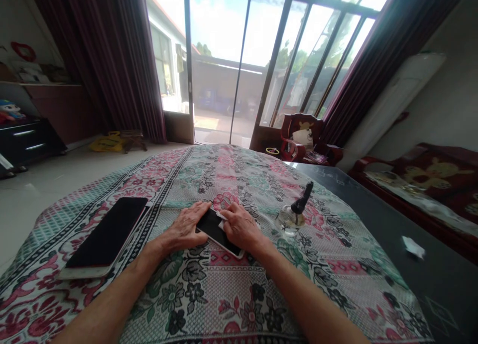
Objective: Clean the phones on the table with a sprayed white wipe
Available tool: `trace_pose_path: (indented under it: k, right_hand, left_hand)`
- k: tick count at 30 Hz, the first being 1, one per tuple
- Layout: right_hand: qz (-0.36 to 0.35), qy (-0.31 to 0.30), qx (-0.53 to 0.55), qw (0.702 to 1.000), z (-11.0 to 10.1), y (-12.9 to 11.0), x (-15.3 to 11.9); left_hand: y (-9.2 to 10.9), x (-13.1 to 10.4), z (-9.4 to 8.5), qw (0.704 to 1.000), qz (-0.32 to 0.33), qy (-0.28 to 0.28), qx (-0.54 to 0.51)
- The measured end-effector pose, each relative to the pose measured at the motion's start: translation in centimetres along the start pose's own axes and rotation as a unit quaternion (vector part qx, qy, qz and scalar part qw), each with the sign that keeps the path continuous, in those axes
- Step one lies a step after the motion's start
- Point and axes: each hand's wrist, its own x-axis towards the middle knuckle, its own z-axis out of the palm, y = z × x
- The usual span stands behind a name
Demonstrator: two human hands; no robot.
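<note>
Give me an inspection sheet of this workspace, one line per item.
Surface: patterned floral cloth, draped over a table.
Things in hand: phone, lying on the cloth; white wipe, against its screen.
Clutter: larger dark-screened device beside the left forearm; clear bottle with black top beyond the right hand; crumpled white piece on the dark surface at right.
Hands: left hand holds the phone's edges; right hand pinches the wipe.
Cables: nothing seen.
Surroundings: bright glass doors, dark curtains.

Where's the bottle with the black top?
In the head view, the clear bottle is on the flowered cloth, to the right of the right hand.
</note>
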Motion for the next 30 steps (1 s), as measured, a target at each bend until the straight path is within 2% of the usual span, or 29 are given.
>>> trace_pose_path:
  k: [5,11,23,26,30]
  right_hand:
    - [0.006,-0.014,0.009,1.000,-1.3,0.8,-2.7]
    - [0.026,0.021,0.015,0.999,-1.4,1.4,-4.6]
    - [0.052,0.034,0.036,0.997,-1.0,1.6,-4.1]
    - [0.070,0.026,0.043,0.996,-1.1,1.6,-3.2]
    - [0.049,0.016,0.045,0.998,-0.4,0.7,-0.8]
  left_hand:
    - [0.2,-0.1,-0.1,1.000,-0.002,0.004,-0.007]
    - [-0.3,0.1,0.2,1.000,0.003,0.005,-0.008]
    - [-0.1,0.2,0.1,1.000,-0.003,-0.001,-0.004]
    - [-0.1,0.2,0.0,1.000,-0.003,-0.001,-0.006]
    - [-0.2,0.1,0.1,1.000,0.011,0.012,-0.005]
